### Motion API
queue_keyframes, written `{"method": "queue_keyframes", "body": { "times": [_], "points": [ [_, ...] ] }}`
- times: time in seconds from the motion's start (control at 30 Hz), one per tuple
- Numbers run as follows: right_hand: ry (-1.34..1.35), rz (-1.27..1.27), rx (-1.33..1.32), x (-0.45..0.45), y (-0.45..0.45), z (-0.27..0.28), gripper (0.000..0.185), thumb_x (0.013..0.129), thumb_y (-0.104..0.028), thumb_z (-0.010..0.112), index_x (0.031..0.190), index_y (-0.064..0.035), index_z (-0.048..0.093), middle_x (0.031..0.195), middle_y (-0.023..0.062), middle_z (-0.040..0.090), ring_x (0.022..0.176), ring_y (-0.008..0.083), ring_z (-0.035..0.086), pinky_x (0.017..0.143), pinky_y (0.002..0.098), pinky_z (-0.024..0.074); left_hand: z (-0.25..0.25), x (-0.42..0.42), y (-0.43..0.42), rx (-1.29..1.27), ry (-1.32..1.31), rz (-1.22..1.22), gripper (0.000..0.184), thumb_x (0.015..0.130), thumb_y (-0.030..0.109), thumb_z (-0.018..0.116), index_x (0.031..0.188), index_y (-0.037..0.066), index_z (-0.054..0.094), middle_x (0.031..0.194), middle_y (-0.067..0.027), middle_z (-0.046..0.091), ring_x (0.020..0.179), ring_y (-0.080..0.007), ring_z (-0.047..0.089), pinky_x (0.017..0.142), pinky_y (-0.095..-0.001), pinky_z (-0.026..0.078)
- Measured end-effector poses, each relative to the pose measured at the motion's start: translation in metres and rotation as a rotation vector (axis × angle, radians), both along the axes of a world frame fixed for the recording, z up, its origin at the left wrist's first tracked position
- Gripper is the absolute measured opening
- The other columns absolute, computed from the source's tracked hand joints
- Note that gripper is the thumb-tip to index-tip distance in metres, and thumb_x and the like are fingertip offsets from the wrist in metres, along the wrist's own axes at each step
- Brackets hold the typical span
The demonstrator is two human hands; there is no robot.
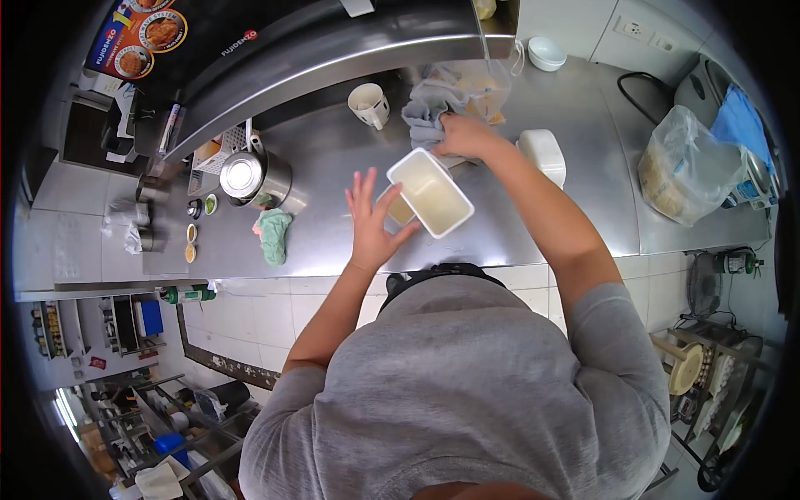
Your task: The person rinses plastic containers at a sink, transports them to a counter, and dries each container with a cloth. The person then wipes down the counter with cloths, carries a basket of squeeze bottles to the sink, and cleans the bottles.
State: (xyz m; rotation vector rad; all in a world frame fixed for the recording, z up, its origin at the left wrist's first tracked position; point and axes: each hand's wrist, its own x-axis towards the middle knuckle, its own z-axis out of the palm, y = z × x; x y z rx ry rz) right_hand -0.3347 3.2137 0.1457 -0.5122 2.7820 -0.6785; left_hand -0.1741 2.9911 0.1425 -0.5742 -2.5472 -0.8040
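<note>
My left hand [372, 218] is spread with its fingers apart, beside the left edge of a white rectangular container [431, 193]. Under that container another pale container [401, 212] partly shows. My right hand [461, 136] reaches to a crumpled grey cloth [427, 108], its fingertips hidden against the cloth. Behind the cloth lies a clear plastic bag [483, 87]. A patterned white cup [368, 106] stands left of the cloth, and a white lidded box [542, 156] sits to the right of my right wrist.
A metal pot [271, 181] and a green cloth [273, 237] are on the steel counter [325, 242] at left. White bowls [547, 54] stand at the back. A filled plastic bag [685, 171] is at right. A dark appliance [275, 50] overhangs the counter's back.
</note>
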Motion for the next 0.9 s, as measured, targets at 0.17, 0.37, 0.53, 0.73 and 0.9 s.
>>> {"method": "queue_keyframes", "body": {
  "times": [0.17, 0.37, 0.53, 0.73, 0.9],
  "points": [
    [-0.036, 0.032, 0.027, -0.006, -0.004, -0.017, 0.074, 0.061, -0.039, 0.076, 0.114, 0.0057, 0.051, 0.113, 0.0231, 0.056, 0.107, 0.0344, 0.054, 0.089, 0.0382, 0.0435, 0.01, -0.024, -0.007, -0.337, 0.023, -0.175, 0.019, 0.074, 0.017, 0.068, 0.092, 0.014, 0.061, 0.135, -0.004, 0.044, 0.132, -0.0307, 0.029, 0.105, -0.0615, 0.006],
    [0.039, -0.275, -0.06, 0.012, -0.004, -0.024, 0.068, 0.061, -0.035, 0.076, 0.11, 0.0049, 0.054, 0.112, 0.0234, 0.056, 0.103, 0.0355, 0.055, 0.087, 0.038, 0.0448, 0.013, -0.018, 0.013, -0.202, 0.001, -0.224, 0.017, 0.078, 0.01, 0.061, 0.095, 0.009, 0.062, 0.124, -0.0078, 0.051, 0.121, -0.0283, 0.044, 0.104, -0.0519, 0.027],
    [0.12, -0.446, -0.152, 0.042, 0.018, -0.012, 0.055, 0.063, -0.033, 0.074, 0.103, 0.0022, 0.058, 0.111, 0.0234, 0.055, 0.099, 0.0364, 0.057, 0.086, 0.0396, 0.046, 0.038, -0.032, -0.001, 0.156, -0.096, -0.038, 0.021, 0.078, -0.003, 0.051, 0.093, 0.007, 0.06, 0.115, -0.0105, 0.056, 0.1, -0.0322, 0.057, 0.08, -0.0388, 0.048],
    [0.216, -0.569, -0.267, 0.083, 0.039, 0.021, 0.054, 0.061, -0.031, 0.078, 0.095, 0.0044, 0.058, 0.096, 0.023, 0.061, 0.091, 0.0362, 0.06, 0.08, 0.0392, 0.0462, 0.022, -0.069, -0.004, -0.085, -0.261, -0.168, 0.021, 0.074, -0.008, 0.044, 0.085, 0.005, 0.056, 0.11, -0.0099, 0.059, 0.096, -0.0328, 0.058, 0.08, -0.037, 0.047],
    [0.187, -0.593, -0.454, 0.096, 0.049, 0.024, 0.055, 0.059, -0.028, 0.079, 0.096, 0.0063, 0.057, 0.099, 0.0217, 0.061, 0.09, 0.0344, 0.06, 0.079, 0.0368, 0.0468, 0.005, -0.087, -0.002, -0.328, -0.263, -0.194, 0.019, 0.071, -0.007, 0.044, 0.083, 0.004, 0.055, 0.108, -0.0109, 0.059, 0.095, -0.0336, 0.057, 0.079, -0.0395, 0.047]
  ]
}}
